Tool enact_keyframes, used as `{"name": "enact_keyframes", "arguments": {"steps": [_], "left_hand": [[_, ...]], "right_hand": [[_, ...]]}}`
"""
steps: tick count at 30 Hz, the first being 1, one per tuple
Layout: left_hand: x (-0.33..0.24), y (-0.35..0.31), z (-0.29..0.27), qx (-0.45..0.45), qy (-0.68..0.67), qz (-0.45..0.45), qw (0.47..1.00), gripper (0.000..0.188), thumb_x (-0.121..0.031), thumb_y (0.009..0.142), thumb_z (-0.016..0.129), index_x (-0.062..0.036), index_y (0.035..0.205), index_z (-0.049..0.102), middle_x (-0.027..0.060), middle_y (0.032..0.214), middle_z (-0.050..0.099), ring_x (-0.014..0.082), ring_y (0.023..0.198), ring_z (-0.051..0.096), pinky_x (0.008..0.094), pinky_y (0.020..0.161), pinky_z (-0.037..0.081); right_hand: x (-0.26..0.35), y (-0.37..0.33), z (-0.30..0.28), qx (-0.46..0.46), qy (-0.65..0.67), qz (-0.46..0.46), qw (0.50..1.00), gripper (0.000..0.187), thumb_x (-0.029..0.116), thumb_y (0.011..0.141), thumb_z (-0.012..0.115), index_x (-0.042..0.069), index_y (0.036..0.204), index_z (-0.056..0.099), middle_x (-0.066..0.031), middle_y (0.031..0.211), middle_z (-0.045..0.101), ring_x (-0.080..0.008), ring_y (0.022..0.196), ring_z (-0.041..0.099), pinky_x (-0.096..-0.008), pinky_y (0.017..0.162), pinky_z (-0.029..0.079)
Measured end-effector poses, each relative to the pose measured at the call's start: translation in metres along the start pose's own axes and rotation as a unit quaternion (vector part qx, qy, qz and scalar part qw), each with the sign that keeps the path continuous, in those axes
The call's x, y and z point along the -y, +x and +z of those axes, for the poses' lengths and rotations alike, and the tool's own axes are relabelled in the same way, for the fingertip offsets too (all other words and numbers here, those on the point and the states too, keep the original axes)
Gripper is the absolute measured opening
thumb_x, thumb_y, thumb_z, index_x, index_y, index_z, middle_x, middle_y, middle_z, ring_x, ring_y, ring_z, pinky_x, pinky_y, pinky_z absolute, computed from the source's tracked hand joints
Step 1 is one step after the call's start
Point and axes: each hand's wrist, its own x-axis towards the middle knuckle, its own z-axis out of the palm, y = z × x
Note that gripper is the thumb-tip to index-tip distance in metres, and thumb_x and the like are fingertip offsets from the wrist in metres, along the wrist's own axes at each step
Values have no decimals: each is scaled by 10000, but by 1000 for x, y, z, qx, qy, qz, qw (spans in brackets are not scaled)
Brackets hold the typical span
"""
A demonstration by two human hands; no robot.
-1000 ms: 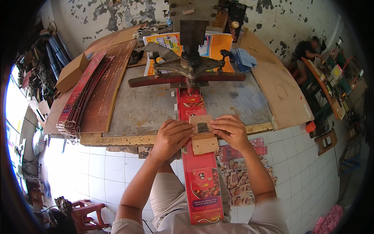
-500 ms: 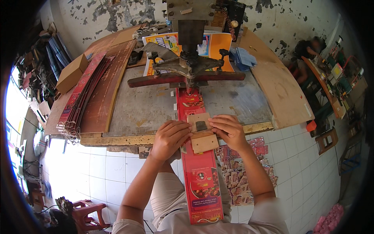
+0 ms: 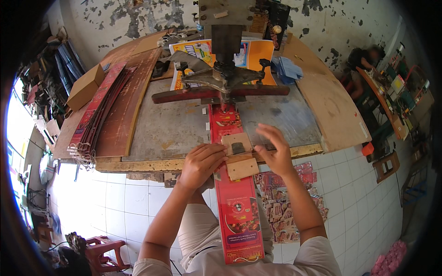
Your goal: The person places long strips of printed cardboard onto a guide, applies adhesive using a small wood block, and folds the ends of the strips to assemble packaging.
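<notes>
A long red printed cardboard strip (image 3: 238, 207) runs from under the press head (image 3: 224, 78) over the table's front edge toward my lap. On it lies a tan wooden block (image 3: 242, 169) in two parts, the farther one with a dark square patch. My left hand (image 3: 201, 164) is closed at the block's left edge, fingertips on the gap between the two parts. My right hand (image 3: 276, 149) is just right of the block, lifted off it, with fingers apart and nothing in them. The undersides of my left fingers are hidden.
A stack of red strips (image 3: 99, 106) lies on the table's left side near a cardboard box (image 3: 86, 86). Blue sheets (image 3: 289, 69) lie back right. Printed cut pieces (image 3: 285, 207) cover floor tiles at right. Another person (image 3: 363, 60) sits at a bench far right.
My right hand has let go of the wooden block, moved slightly up and right, and spread its fingers. My left hand, the block and the red strip look almost unmoved.
</notes>
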Motion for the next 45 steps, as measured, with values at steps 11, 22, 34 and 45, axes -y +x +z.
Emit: {"name": "enact_keyframes", "arguments": {"steps": [11,22,34,45], "left_hand": [[-2,1,0,-4,-11,-13,1000,203,-83,852,886,-35,1038,823,81,1170,833,283,1031,810,431,905,642],[-1,-2,2,-8,-5,-17,1000,189,-93,853,886,-39,1022,820,77,1177,833,268,1039,810,432,935,638],[-2,0,2,-24,-10,-17,1000,224,-70,829,909,-42,1034,822,83,1150,834,291,985,809,407,861,638],[0,-4,4,-24,0,-16,1000,237,-84,835,910,-51,1051,820,78,1144,831,286,996,811,408,867,644]], "right_hand": [[-17,24,-7,51,149,188,969,400,132,1078,743,74,1471,689,2,1025,707,-132,1010,664,-327,971,521],[-12,20,-2,16,29,91,995,265,145,1030,793,114,1294,794,-51,1247,727,-221,1210,674,-393,1036,510],[-19,7,3,70,-8,-83,994,184,135,1033,785,149,1191,880,13,1340,816,-281,1362,644,-470,1158,451],[-19,6,3,80,-1,-75,994,194,124,1020,798,150,1191,885,21,1347,818,-276,1337,656,-464,1163,454]]}}
